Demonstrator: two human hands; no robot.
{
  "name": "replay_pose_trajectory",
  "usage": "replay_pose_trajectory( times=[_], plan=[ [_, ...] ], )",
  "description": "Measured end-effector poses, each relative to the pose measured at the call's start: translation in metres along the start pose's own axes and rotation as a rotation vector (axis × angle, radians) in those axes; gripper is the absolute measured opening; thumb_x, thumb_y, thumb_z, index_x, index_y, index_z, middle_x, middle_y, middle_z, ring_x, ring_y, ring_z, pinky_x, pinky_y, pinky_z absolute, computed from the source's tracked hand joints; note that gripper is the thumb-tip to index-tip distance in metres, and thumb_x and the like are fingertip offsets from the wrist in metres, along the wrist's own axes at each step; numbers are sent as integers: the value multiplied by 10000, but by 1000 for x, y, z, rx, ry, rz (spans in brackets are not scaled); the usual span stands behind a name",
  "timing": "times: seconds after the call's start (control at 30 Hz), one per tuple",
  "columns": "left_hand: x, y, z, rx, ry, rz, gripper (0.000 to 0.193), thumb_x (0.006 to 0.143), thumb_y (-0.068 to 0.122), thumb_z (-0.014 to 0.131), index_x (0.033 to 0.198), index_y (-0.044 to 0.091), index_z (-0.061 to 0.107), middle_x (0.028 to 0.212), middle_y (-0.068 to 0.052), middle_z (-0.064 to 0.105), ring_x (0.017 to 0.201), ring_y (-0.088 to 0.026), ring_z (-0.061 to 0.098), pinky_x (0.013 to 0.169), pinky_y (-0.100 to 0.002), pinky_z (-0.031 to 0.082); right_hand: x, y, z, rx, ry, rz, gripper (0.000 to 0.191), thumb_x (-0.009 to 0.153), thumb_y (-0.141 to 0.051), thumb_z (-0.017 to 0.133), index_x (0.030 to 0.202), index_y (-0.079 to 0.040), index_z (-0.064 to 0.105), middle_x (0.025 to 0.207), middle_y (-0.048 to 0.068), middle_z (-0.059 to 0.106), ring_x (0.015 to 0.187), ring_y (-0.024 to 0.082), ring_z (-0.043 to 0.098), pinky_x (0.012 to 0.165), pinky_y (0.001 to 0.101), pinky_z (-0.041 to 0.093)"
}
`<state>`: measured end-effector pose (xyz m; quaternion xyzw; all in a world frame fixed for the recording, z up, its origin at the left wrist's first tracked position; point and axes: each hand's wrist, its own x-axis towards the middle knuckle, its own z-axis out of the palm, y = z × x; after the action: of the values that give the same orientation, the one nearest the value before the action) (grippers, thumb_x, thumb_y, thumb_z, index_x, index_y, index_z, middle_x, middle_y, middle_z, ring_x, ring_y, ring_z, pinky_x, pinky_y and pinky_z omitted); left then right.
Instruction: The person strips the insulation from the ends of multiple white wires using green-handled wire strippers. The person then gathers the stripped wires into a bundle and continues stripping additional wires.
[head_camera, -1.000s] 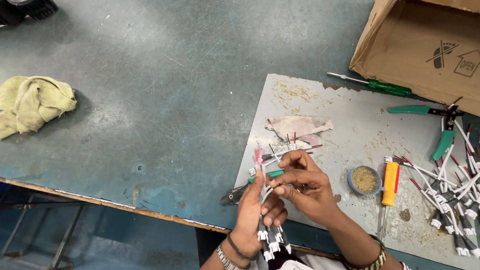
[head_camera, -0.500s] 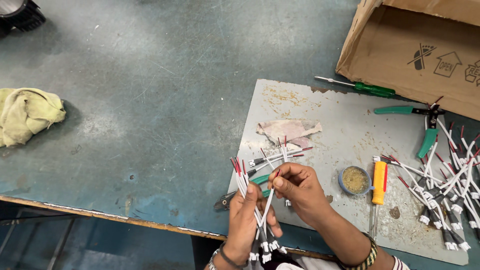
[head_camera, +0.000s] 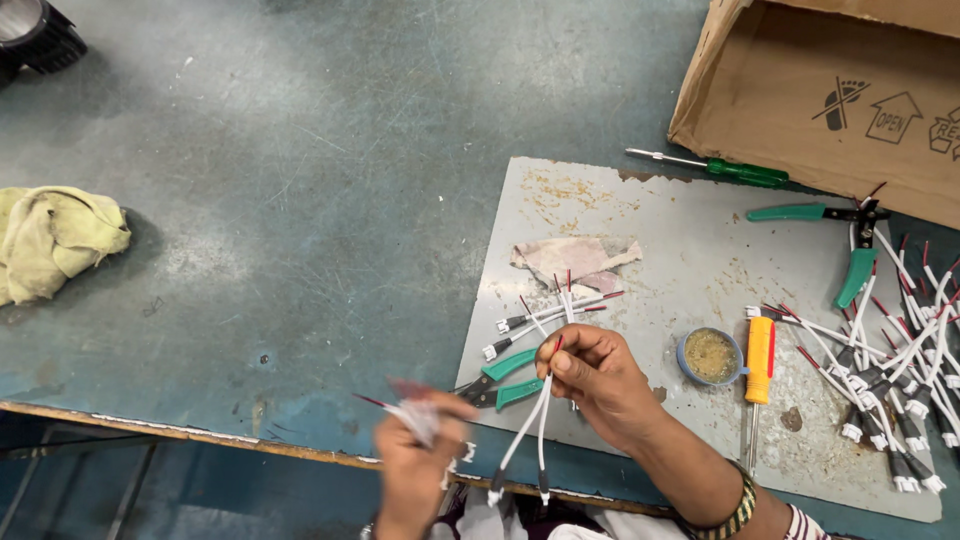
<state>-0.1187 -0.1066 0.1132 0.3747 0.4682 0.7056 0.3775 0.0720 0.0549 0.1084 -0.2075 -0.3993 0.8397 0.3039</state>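
1. At the near edge of the bench (head_camera: 300, 200), the right hand (head_camera: 600, 385) pinches a short pair of leads (head_camera: 530, 430) between thumb and forefinger, its fingers pressed together on their red-tipped upper ends. The two white wires hang down past the bench edge, each ending in a small dark plug.
2. The left hand (head_camera: 415, 455) is motion-blurred just left of it. It seems to be closed on a bundle (head_camera: 405, 412) of similar red-tipped leads, though the blur hides the exact finger positions.
3. The step in hand looks like sorting: one lead pair held apart in the right hand, the gathered bundle in the left.
4. The next move calls for a steady left hand and for keeping the loose plugs from snagging on the bench edge, if the pair is to join the bundle with tips level.
5. On the grey plate (head_camera: 690, 230), just beyond the right hand, lie green-handled cutters (head_camera: 505, 378) and a few more leads (head_camera: 550, 312). A scrap of cloth (head_camera: 575, 260) sits behind them.
6. To the right are a small tin of paste (head_camera: 711, 355), an orange tool (head_camera: 759, 347), and a large heap of leads (head_camera: 900, 350).
7. Farther back lie pliers (head_camera: 840, 225), a green screwdriver (head_camera: 715, 167) and a cardboard box (head_camera: 840, 90). A yellow rag (head_camera: 55, 240) lies far left.
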Motion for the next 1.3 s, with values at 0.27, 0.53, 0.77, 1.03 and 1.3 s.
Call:
replay_pose_trajectory(
  times=[0.27, 0.53, 0.77, 1.03, 1.3],
  plan=[
    [11, 27, 66, 502, -28, 128, 360, 823, 226, 889, 1018, -4, 693, 857, -3, 649, 627, -36, 539, 484, -240, 458, 4, 0, 1, -34, 82, -28, 177, 905, -164, 772, 991, -25, 704, 884, 56, 709, 743, 84, 609, 674, 235, 507],
    [18, 32, 65, 562, 32, -1, 302, 833, 227, 825, 1004, -2, 727, 794, -43, 665, 479, -60, 474, 433, -254, 381, 3, 1, 0, -37, 122, -2, 178, 895, -165, 767, 992, -29, 704, 888, 40, 721, 759, 86, 642, 706, 250, 548],
    [17, 22, 58, 541, 26, -63, 268, 875, 256, 806, 825, 4, 733, 563, 11, 577, 490, -49, 470, 452, -252, 371, 9, 1, -6, -13, 162, -85, 155, 927, -116, 728, 1029, -1, 713, 879, 81, 740, 699, 106, 644, 587, 235, 500],
    [7, 28, 46, 362, 9, -194, 257, 900, 222, 790, 840, -22, 732, 614, 22, 580, 561, -49, 465, 503, -246, 377, 25, -27, 6, -145, 421, -149, 385, 894, -75, 709, 1277, -46, 679, 1085, 5, 736, 653, 52, 594, 533, 181, 458],
    [-9, 28, 34, 7, -122, -174, 357, 980, 207, 675, 1244, -33, 682, 759, -8, 673, 692, -68, 618, 632, -225, 480, 22, -30, 15, -576, 340, -404, 312, 942, -75, 744, 1240, 7, 704, 1132, 91, 722, 822, 93, 662, 646, 203, 491]
  ],
)
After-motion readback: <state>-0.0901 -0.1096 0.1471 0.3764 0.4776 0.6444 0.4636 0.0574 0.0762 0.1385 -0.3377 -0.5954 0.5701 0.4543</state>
